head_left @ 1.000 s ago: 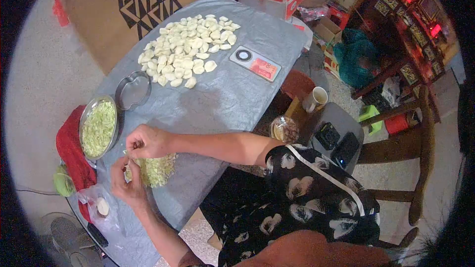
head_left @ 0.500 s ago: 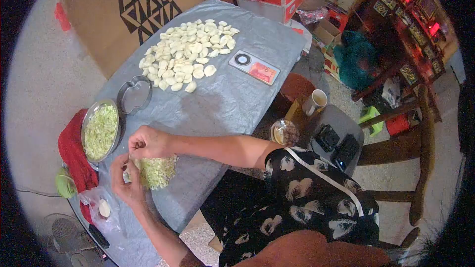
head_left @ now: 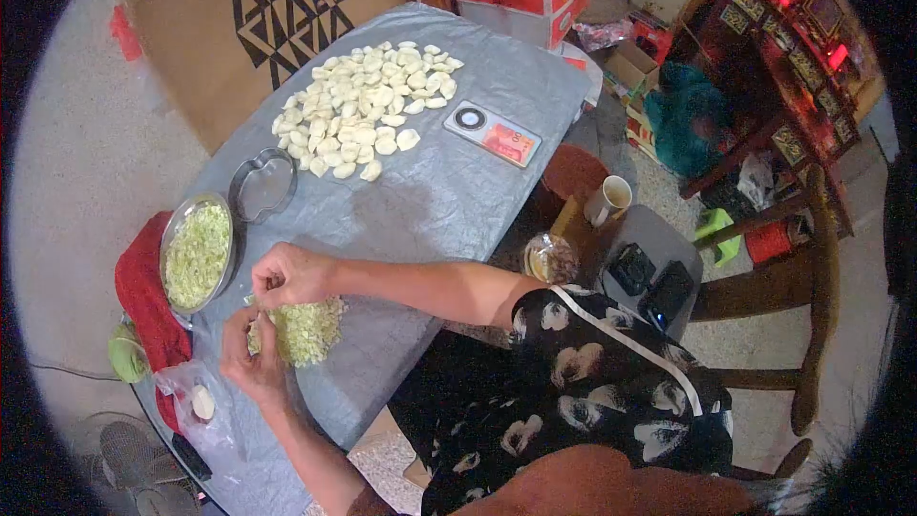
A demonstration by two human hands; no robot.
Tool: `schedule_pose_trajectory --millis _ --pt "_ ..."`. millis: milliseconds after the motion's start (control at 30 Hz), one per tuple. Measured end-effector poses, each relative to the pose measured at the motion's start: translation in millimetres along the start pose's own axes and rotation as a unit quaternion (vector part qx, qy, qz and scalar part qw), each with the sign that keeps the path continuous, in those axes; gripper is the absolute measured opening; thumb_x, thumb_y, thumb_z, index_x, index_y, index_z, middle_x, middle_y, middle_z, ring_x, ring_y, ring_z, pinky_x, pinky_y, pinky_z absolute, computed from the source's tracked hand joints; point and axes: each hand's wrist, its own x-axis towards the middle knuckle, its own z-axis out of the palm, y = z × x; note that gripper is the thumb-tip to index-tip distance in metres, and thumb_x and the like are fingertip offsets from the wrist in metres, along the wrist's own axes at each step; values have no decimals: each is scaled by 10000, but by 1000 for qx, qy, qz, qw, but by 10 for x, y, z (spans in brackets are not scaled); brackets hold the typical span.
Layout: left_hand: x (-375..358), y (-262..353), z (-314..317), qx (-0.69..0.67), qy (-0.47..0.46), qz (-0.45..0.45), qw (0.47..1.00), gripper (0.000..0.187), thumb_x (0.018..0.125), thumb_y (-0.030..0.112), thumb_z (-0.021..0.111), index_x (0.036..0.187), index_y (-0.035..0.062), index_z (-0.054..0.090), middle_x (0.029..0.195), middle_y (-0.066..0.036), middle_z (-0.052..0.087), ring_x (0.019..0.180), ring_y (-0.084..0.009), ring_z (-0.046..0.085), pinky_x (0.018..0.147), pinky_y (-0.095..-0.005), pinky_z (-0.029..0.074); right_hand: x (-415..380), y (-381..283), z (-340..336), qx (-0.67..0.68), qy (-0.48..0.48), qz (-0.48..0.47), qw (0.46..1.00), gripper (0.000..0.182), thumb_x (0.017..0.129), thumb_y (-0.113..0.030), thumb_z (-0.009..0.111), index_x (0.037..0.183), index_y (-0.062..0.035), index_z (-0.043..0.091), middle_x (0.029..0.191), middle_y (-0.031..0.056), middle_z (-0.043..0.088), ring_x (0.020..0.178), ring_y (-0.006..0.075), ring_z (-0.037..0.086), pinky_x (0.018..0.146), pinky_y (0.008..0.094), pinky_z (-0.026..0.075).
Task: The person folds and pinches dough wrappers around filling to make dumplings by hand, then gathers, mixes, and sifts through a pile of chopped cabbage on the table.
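My right hand [head_left: 289, 274] and my left hand [head_left: 251, 352] meet at their fingertips over the near left part of the grey-covered table [head_left: 401, 201]. Both are closed in a pinch; whatever lies between the fingers is too small and hidden to name. Beneath them is a pile of finely chopped pale green vegetable [head_left: 310, 333], partly covered by my hands. Just beyond my hands stands a round metal bowl [head_left: 232, 253] filled with similar chopped pieces. A clear plastic bag [head_left: 215, 430] with a whitish lump [head_left: 202, 402] lies beside my left wrist.
Many pale dumpling-like pieces [head_left: 368, 110] lie spread at the far side. A flower-shaped metal tin [head_left: 264, 186] and a flat device with a round dial [head_left: 492, 134] rest on the table. Red cloth [head_left: 143, 272] hangs at the left edge. A cup [head_left: 608, 201] stands at the right.
My fingertips are still pinched together. The left thumb and fingers have drawn closer to each other, and both hands have shifted very slightly to the right in view.
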Motion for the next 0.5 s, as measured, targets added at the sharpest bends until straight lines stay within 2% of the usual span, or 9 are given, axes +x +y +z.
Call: schedule_pose_trajectory --millis 133,200,500 --pt "-13 -19 14 41 6 43 998 110 825 41 718 920 5 676 895 -134 688 803 -264 655 768 -351 511 -17 -64 -40 -16 -25 -15 999 82 814 -58 717 811 9 670 741 20 668 693 67 583 630 268 486" --pt "-10 37 9 37 3 33 999 113 827 61 722 912 8 672 888 -132 682 796 -266 648 758 -352 509 -6 -43 -31 -43 -32 -24 998 83 809 -58 716 808 9 666 739 25 667 690 70 582 631 268 485" --pt "-7 24 20 36 4 64 997 120 838 60 701 940 5 666 876 -118 676 756 -241 618 707 -348 504 -14 -42 -32 -5 -37 -26 999 110 789 -78 723 808 9 659 720 27 651 680 81 574 617 285 478"
